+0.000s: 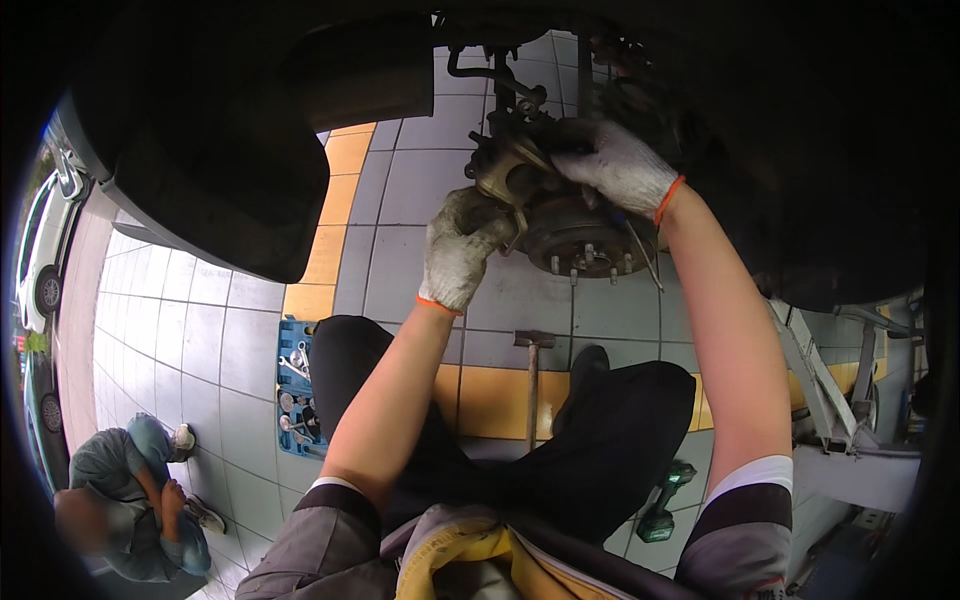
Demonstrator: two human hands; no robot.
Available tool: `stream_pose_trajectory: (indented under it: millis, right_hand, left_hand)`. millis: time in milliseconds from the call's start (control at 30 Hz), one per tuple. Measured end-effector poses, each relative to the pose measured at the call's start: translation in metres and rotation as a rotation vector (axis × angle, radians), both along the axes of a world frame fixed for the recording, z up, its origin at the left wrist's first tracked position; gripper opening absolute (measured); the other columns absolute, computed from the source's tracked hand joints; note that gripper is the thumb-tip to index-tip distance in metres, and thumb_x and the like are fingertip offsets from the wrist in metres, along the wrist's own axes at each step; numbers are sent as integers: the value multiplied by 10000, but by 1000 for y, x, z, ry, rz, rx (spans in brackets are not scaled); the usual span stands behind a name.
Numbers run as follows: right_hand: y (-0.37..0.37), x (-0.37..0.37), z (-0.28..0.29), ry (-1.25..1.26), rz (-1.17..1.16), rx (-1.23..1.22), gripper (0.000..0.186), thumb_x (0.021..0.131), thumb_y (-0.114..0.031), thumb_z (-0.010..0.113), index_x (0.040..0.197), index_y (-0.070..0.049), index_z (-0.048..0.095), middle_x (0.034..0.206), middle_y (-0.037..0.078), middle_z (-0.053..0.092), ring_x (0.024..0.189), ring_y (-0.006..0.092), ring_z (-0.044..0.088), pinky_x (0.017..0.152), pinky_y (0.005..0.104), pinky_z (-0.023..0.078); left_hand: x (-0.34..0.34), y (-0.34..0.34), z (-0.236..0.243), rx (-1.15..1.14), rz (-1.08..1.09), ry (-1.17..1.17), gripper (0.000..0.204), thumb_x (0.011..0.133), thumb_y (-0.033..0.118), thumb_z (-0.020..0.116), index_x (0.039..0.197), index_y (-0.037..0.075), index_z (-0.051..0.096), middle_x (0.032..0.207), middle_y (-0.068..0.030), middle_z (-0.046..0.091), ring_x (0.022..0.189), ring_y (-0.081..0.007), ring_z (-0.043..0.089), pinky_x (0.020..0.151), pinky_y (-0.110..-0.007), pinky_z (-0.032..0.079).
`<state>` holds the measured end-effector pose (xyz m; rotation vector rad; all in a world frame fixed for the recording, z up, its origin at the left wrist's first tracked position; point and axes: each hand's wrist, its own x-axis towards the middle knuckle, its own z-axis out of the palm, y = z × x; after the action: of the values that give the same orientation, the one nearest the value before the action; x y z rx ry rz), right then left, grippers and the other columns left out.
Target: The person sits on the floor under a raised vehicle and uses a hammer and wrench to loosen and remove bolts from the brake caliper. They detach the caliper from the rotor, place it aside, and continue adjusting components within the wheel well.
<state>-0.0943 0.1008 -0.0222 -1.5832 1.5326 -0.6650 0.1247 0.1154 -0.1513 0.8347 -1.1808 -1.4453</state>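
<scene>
Under the raised car, a brake caliper (510, 172) with a worn tan metal body sits beside the wheel hub (590, 252), whose studs point down toward me. My left hand (460, 245), in a soiled white knit glove with an orange cuff, has its fingers closed round the near left end of the caliper. My right hand (622, 168), gloved alike, reaches to the caliper's right side with curled fingers; the fingertips are partly lost in shadow. Below the right wrist, a thin metal rod (643, 255) slants down past the hub's edge.
A hammer (533, 390) lies between my legs. An open blue tool case (288, 440) with wrenches and sockets is at left. A green cordless power tool (658, 510) and a metal lift arm (812, 365) are at right. Another person (125, 500) crouches far left.
</scene>
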Motion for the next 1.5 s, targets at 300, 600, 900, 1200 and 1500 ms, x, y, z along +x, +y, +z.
stream_pose_trajectory:
  millis: [300,600,900,1200,1500]
  right_hand:
    - [-7,3,19,342,211,-16,420,799,-38,720,1216,15,721,880,97,727,686,148,642,609,304,521]
    - [8,14,21,102,-36,195,396,829,-18,724,1221,39,720,820,79,695,666,111,618,591,273,486]
    - [-40,25,39,389,235,3,438,861,-142,745,1275,-3,710,941,114,761,616,163,625,586,322,554]
    - [-33,16,25,345,227,53,468,857,-132,738,1314,-37,705,989,91,766,680,126,640,616,292,549]
    - [-39,13,8,412,443,-157,443,816,-84,743,1249,2,707,1078,139,767,993,233,697,965,379,546]
  left_hand:
    - [10,-20,-16,-71,-12,-205,272,893,60,744,1119,-69,665,977,-128,761,863,-183,729,821,-323,588]
    - [19,-19,6,-219,-102,-434,319,881,151,786,1089,-53,656,988,-106,712,872,-174,681,812,-340,568]
    - [39,-61,27,-161,-147,-527,691,928,664,662,898,-23,727,656,-85,621,645,-189,600,654,-308,503]
    - [21,-57,32,-976,151,-671,537,968,294,743,1393,13,576,1288,-218,662,1203,-389,648,1006,-432,555]
    - [19,-57,40,-680,11,-724,661,928,376,790,1441,36,549,1237,-194,701,1079,-341,727,886,-364,608]
